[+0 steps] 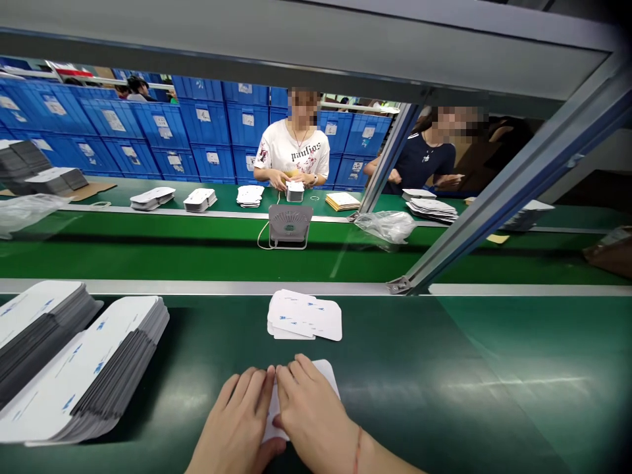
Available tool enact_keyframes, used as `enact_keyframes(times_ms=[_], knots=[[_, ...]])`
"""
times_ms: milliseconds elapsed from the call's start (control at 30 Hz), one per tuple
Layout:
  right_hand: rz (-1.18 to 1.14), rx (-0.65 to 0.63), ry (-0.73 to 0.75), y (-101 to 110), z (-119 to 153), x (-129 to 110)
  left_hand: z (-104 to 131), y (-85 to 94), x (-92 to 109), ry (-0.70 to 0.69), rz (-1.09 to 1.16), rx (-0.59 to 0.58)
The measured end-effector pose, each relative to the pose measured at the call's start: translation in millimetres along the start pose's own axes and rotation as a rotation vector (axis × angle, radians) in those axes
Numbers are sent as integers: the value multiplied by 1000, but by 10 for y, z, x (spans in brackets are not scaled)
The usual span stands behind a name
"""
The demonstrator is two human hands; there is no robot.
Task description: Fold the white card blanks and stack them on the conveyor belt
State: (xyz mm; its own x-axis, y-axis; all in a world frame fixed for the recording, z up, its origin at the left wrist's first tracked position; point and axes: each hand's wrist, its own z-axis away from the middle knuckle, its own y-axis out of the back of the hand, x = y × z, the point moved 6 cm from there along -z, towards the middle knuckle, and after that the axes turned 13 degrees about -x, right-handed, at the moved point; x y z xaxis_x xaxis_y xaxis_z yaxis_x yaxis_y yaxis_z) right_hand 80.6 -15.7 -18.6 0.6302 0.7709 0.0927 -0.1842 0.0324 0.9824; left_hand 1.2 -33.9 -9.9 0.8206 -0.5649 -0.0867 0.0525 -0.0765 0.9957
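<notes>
Card [328, 374] slants lengthwise away rightward beneath the right hand [310, 407], left hand [237, 416] at its left edge; fingers close together, curled; any grip cannot be told.

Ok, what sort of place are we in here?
Most likely a factory packing or assembly floor: a long green belt-like strip runs across the view, labelled blue crates are stacked beyond it, and a co-worker on its far side handles a small white-topped stack.
</notes>
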Motion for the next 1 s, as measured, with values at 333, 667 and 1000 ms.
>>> enact_keyframes(times_ms=[333,667,1000], knots=[[79,49,0,-33,10,-73,-1,-128,-18,25,129,-164],[91,134,-13,-42,97,-46,-70,-100,-58,74,184,-220],[52,135,32,-127,67,-57,-69,-55,-58,67,72,75]])
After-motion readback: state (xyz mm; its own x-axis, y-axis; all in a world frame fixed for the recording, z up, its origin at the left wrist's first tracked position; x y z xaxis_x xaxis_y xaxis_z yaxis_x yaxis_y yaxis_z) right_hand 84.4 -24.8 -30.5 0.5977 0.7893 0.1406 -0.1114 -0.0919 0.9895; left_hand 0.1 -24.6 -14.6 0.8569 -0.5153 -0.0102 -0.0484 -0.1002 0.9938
